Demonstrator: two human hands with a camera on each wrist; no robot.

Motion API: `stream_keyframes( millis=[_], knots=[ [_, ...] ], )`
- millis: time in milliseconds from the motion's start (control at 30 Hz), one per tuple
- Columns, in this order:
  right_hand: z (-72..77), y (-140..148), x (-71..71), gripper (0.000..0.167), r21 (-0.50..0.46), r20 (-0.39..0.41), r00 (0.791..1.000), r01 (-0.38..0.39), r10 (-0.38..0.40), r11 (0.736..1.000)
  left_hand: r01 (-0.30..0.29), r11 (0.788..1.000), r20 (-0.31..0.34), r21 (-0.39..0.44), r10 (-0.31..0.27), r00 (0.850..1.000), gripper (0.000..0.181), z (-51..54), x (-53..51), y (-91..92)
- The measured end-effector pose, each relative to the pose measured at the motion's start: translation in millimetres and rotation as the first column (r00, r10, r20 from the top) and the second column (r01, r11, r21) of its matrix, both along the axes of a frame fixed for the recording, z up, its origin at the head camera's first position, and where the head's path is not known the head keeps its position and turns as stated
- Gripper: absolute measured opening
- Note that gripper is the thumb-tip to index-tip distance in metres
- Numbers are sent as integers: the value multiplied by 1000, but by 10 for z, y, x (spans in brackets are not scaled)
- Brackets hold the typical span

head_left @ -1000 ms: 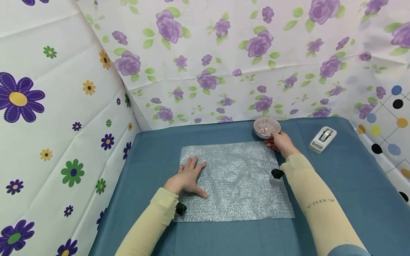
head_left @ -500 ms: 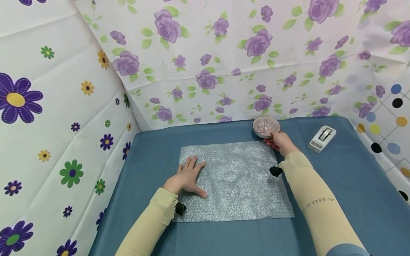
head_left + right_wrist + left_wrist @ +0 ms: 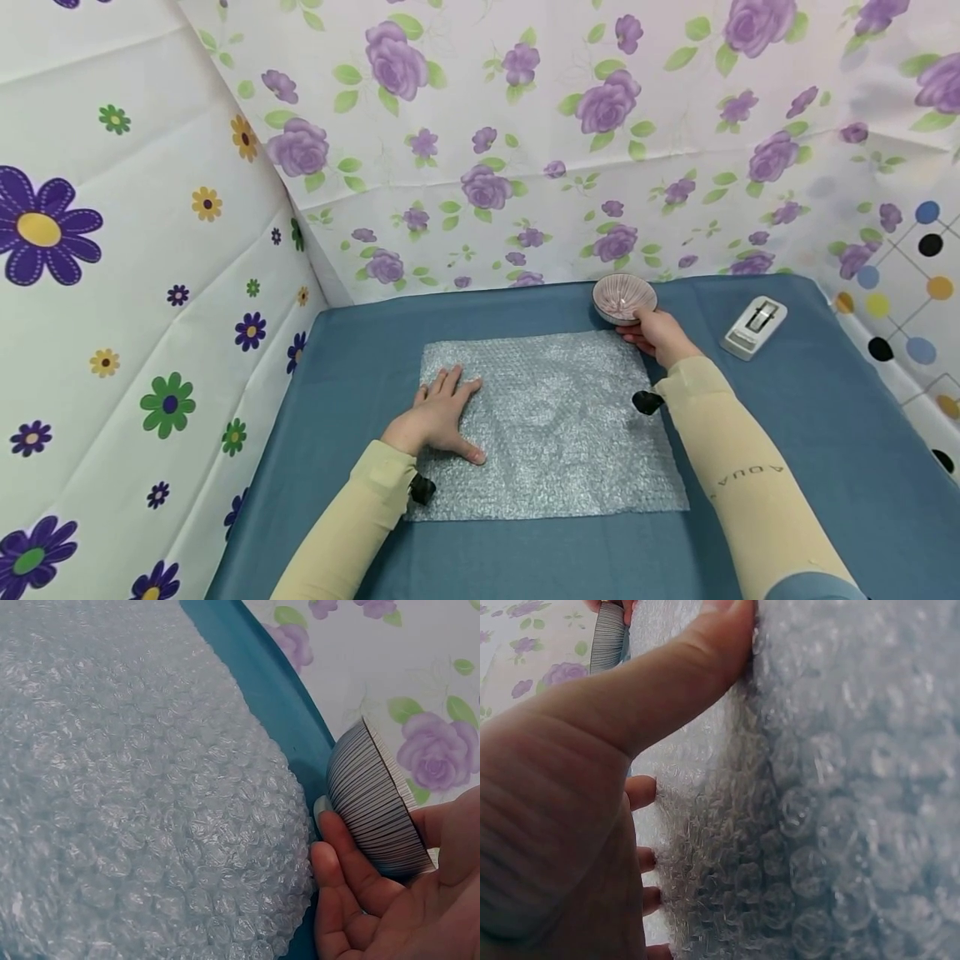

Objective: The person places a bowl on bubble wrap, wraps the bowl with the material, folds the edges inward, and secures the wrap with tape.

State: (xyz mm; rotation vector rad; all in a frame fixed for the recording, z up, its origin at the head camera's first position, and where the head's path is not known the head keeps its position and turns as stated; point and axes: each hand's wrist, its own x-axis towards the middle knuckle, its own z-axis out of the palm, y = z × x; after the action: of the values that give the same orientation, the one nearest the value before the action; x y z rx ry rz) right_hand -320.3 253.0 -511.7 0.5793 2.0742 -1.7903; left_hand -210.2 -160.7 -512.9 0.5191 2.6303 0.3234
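R grip point(image 3: 662, 337) pinching small round pinkish ceramic-looking bowl point(image 3: 624, 297), nil movement

Change: next to none. Vs. 1 s & 0.5 s ago, both hands same spots, bowl same spot nr far edge of blue cloth-covered table point(image 3: 540, 558); only a slight shift of whole head view, prob. head sway. Meaning (judgement): steady held pose, work no further on over that sec, nothing slipping.

R grip: thumb over rim into bowl, fingers round the dark-striped outer wall, i.e. clamped on near-R part of it. One-sided but looks secure (judgement).

Bowl pos.: ahead & slightly L of R grip, hollow side up. Just past far-R corner of rectangular clear bubble-wrap sheet point(image 3: 555, 417); R-wrist view has strip of blue cloth btwn, so apart. Can't tell if base touches table.

L grip point(image 3: 437, 419): clamped on nothing. Fingers spread, thumb out, resting on L part of sheet; L-wrist view: thumb & fingertips at the bubbles. Bowl well apart from it, across sheet to far R.

Also: white oblong plastic-looking device w/ dark inset point(image 3: 754, 327), on table R of R grip, not touching. Purpose unclear.
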Motion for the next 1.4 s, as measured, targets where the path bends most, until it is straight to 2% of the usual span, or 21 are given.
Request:
stream_keyframes(
  millis=[433, 867, 1167, 1400],
  knots=[
    [-7, 23, 13, 50, -17, 9, 1000, 4, -4, 1000, 6, 1000, -1, -12, -6, 1000, 131, -40, -21, -19],
    [52, 52, 83, 50, -26, -32, 999, -9, 8, 1000, 11, 1000, 0, -3, -11, 1000, 131, -45, -29, -22],
    [95, 33, 139, 49, -53, -54, 998, -43, 40, 998, 10, 1000, 1, -5, -10, 1000, 130, -42, -27, -21],
    [151, -65, 238, 51, 8, -95, 990, -105, 105, 994, 8, 1000, -1, -5, -8, 1000, 131, -30, -20, -12]
  ],
)
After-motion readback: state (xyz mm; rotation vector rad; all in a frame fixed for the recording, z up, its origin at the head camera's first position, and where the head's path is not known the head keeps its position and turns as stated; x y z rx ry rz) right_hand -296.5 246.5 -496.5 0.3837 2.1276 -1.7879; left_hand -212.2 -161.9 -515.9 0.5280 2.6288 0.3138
